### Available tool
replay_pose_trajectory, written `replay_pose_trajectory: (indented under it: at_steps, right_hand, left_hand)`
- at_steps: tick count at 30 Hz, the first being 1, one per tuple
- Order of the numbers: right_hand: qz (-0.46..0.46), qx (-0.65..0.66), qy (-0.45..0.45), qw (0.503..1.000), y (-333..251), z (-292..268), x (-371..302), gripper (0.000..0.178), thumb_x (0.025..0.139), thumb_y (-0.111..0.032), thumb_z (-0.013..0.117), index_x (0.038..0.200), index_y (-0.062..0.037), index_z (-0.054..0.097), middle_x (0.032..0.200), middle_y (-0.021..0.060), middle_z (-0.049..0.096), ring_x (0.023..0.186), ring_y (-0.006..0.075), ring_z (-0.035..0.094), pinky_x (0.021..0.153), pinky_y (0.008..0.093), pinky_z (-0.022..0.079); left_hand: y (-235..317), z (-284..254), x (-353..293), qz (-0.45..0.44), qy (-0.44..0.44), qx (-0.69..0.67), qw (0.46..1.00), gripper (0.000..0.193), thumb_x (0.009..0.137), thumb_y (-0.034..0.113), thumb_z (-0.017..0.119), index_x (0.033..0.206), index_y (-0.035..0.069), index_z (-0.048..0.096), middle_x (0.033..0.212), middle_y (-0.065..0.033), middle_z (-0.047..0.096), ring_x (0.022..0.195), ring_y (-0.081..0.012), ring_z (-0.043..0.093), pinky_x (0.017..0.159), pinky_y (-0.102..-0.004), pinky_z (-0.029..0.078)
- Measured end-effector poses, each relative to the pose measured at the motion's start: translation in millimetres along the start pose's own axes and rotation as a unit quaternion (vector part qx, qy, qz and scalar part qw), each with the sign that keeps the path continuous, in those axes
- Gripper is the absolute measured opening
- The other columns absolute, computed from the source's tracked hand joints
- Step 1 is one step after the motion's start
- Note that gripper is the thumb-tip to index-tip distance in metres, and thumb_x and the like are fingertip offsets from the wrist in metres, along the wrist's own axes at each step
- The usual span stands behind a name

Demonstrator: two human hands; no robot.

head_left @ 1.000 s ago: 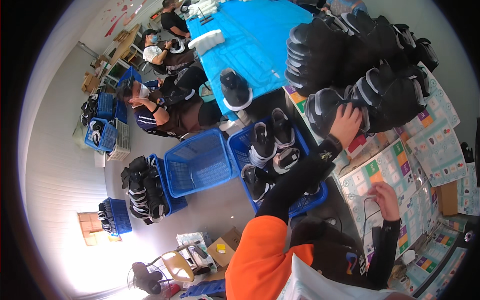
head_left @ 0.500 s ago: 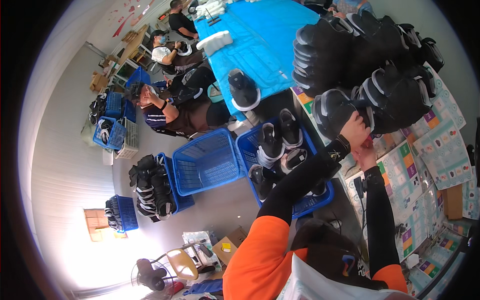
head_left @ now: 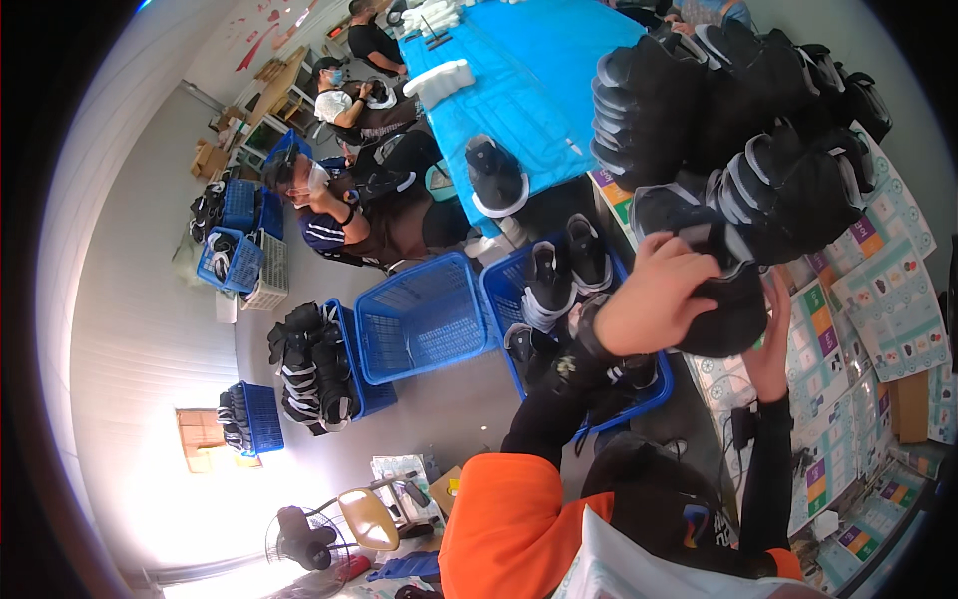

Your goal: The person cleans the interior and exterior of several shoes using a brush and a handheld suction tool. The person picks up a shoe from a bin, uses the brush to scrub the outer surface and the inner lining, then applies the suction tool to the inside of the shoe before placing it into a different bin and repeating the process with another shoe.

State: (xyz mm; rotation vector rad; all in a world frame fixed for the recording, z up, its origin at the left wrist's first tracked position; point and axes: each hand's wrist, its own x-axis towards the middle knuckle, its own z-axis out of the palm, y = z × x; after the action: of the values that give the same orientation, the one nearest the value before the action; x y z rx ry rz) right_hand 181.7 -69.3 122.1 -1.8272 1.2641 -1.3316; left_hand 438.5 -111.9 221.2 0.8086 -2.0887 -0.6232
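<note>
A black shoe is between my hands, above the paper-covered table at the right. My left hand lies over its near side, fingers bent at the opening and partly blurred. Around the other side of the shoe, my right hand grips it with fingers and thumb pointing up. Just beyond is another black shoe with a grey-white sole, apart from the stacks. Stacks of black shoes stand past it. Part of the held shoe's upper is hidden by my left hand.
A blue basket with several shoes stands below my left forearm, beside another blue basket. A single shoe sits on the blue-covered table. Co-workers sit along its left side. Printed sheets cover the right table.
My hands have come nearer and apart, from close together by the stack to either side of a black shoe. My left hand has moved toward me over the basket's edge.
</note>
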Motion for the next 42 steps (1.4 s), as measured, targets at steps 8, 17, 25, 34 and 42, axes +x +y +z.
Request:
replay_pose_trajectory:
  at_steps: [8,17,25,34,42]
  right_hand:
    - [0.019,-0.165,0.005,0.986,-11,-80,-75,0.042,0.095,-0.002,0.059,0.137,-0.0051,0.058,0.124,0.0228,0.068,0.114,0.0419,0.066,0.095,0.0412,0.052]
    - [0.167,-0.207,0.010,0.964,70,-176,-216,0.036,0.097,-0.003,0.057,0.132,-0.0029,0.060,0.118,0.0268,0.068,0.111,0.0459,0.065,0.091,0.0448,0.052]
    - [0.179,-0.114,0.056,0.976,66,-232,-304,0.036,0.103,-0.013,0.057,0.137,0.0003,0.058,0.132,0.0217,0.066,0.119,0.0376,0.064,0.101,0.0392,0.049]
    - [0.237,0.011,0.159,0.958,42,-265,-325,0.032,0.106,-0.014,0.055,0.135,-0.0007,0.057,0.120,0.0138,0.068,0.111,0.0190,0.063,0.099,0.0325,0.048]
    - [0.252,0.109,0.194,0.942,25,-257,-314,0.027,0.103,-0.009,0.060,0.129,-0.0018,0.060,0.116,0.0053,0.066,0.107,0.0115,0.061,0.091,0.0256,0.048]
  left_hand:
    - [-3,141,-53,-0.116,0.154,-0.032,0.981,0.044,0.093,0.016,0.073,0.132,0.001,0.056,0.118,-0.0156,0.061,0.113,-0.0291,0.061,0.100,-0.0350,0.047]
    - [53,324,-115,-0.200,0.006,-0.122,0.972,0.042,0.086,0.025,0.082,0.122,0.005,0.072,0.119,-0.0157,0.069,0.109,-0.0321,0.068,0.095,-0.0381,0.054]
    - [121,360,-130,-0.206,-0.037,-0.182,0.961,0.040,0.085,0.021,0.083,0.121,0.007,0.075,0.122,-0.0138,0.071,0.111,-0.0254,0.069,0.096,-0.0330,0.054]
    - [163,366,-95,-0.122,-0.055,-0.200,0.971,0.026,0.091,0.015,0.077,0.115,0.006,0.077,0.117,-0.0101,0.070,0.104,-0.0227,0.069,0.089,-0.0310,0.054]
    - [155,341,-91,-0.094,-0.069,-0.264,0.957,0.025,0.090,0.011,0.077,0.115,0.005,0.077,0.117,-0.0078,0.067,0.102,-0.0189,0.067,0.087,-0.0296,0.054]
